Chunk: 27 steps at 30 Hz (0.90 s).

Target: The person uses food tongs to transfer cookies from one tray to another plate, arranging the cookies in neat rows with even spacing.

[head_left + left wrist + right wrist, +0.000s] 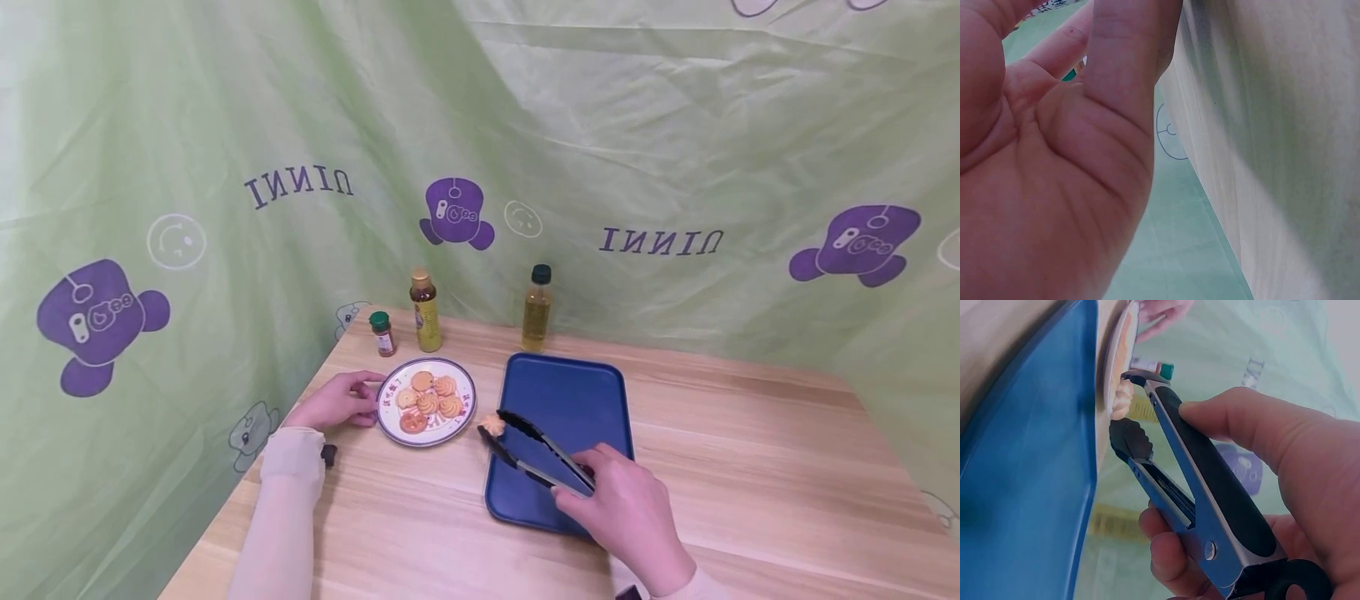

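Note:
My right hand (626,504) grips black-and-silver tongs (1200,469), thumb along one arm and fingers curled under the other. Between the tongs' tips is a piped swirl cookie (492,425), over the left edge of a blue tray (573,392). Beside that tray lies a round white plate (455,431) with a dark rim and red lettering, bearing several cookies (427,404). Reaching in from the left, my left hand (341,400) touches the plate's rim with extended fingers. The left wrist view shows mostly the palm (1054,187), which hides most of the plate.
Behind the plate stand a small green-capped spice jar (382,335) and a bottle with a tan cap (426,312). A dark-capped bottle of yellow liquid (536,310) stands just past the tray's far edge. A green printed curtain (600,167) hangs around the wooden table (750,467).

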{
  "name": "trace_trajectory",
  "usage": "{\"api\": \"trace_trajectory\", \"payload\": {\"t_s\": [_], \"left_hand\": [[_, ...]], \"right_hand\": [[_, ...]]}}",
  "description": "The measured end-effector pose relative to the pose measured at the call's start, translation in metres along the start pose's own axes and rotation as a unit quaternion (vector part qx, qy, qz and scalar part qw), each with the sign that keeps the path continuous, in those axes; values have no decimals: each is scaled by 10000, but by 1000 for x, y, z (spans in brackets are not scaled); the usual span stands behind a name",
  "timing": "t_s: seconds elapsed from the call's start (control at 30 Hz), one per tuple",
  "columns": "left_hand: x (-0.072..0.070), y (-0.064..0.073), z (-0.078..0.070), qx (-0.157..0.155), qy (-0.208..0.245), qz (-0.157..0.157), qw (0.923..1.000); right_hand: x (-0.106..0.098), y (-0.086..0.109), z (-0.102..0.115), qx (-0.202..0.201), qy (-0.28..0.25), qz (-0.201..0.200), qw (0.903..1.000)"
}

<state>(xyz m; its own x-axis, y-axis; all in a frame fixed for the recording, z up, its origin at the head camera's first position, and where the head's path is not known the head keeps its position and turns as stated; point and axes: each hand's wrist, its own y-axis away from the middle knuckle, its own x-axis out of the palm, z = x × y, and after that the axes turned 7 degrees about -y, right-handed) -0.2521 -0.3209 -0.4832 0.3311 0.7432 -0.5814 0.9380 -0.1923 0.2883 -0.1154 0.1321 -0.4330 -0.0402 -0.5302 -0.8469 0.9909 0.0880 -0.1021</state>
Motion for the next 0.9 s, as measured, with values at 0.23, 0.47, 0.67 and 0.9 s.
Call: {"api": "trace_trajectory", "payload": {"t_s": [0.23, 0.47, 0.67, 0.9], "left_hand": [[0, -1, -1, 9, -24, 18, 10000], [-1, 4, -4, 29, -47, 7, 10000], [0, 2, -2, 21, -48, -5, 10000], [0, -1, 0, -63, -6, -33, 10000]], "right_hand": [[17, -9, 19, -516, -94, -122, 9985], [30, -19, 35, -845, -43, -162, 9963], [36, -24, 44, -1084, 11, -180, 9939], [39, -28, 51, -1486, 333, -460, 9873]]}}
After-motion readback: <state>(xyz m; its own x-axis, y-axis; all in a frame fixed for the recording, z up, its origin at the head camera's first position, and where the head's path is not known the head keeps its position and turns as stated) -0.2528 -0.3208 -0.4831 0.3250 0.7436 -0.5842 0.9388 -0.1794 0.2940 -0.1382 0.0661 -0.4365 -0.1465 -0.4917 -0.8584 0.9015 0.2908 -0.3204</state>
